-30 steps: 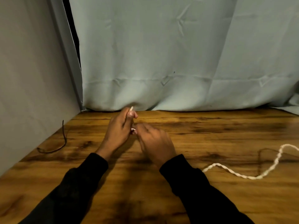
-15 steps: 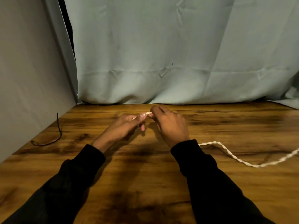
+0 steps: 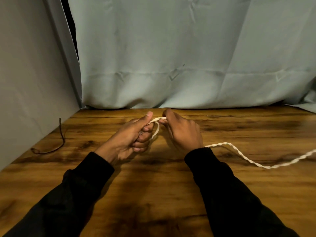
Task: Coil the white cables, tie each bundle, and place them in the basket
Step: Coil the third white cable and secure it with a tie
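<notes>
A white twisted cable runs across the wooden table from the right edge of the view to my hands. My left hand grips a small loop of the cable's end, thumb on top and fingers curled under. My right hand pinches the cable close to the left thumb, a short white stretch spanning the gap between the two hands. The cable passes under my right wrist and is hidden there. No basket is in view.
A thin dark cord lies curled at the table's left edge, by the grey side wall. A pale blue curtain hangs along the back of the table.
My hands have drawn slightly apart, and a small loop of cable now hangs between them. The loose cable on the right has been pulled closer to my right wrist.
</notes>
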